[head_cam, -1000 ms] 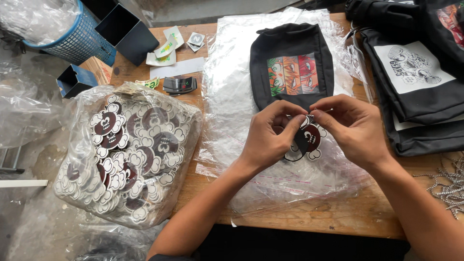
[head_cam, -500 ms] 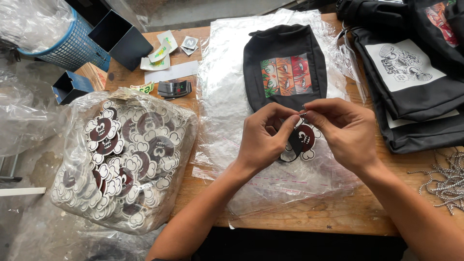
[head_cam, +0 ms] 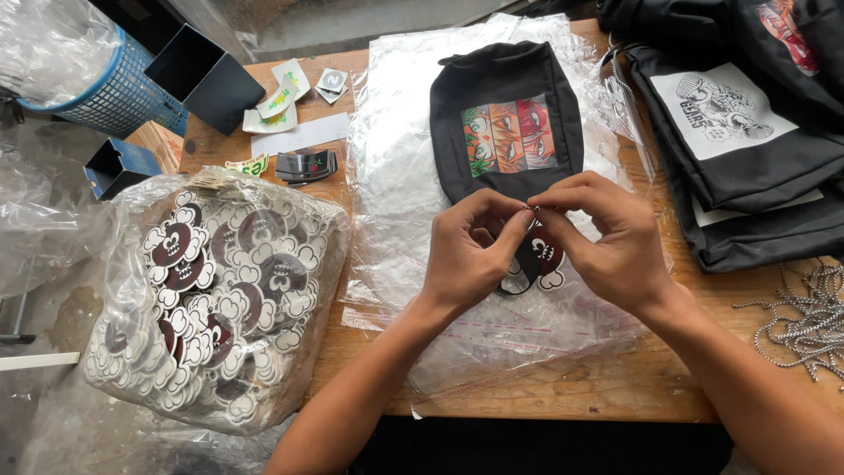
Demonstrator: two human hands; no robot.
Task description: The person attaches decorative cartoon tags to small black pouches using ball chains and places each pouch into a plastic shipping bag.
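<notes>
Head view: at far left we see a blue basket (head_cam: 97,92) and two dark boxes (head_cam: 204,77), then a clear bag of charms (head_cam: 211,299) lying on the wooden table (head_cam: 527,396). Beyond it lie stickers (head_cam: 283,98) and a small black clip (head_cam: 306,164). At centre a black pouch (head_cam: 505,114) with a colourful print rests on plastic sheets (head_cam: 396,176). Our left hand (head_cam: 470,251) and right hand (head_cam: 607,237) meet above the pouch's lower edge, fingertips pinched together on a tiny metal link (head_cam: 532,208); a dark red charm (head_cam: 543,264) hangs just beneath them. At right lie stacked black bags (head_cam: 747,141) and loose ball chains (head_cam: 804,321)
</notes>
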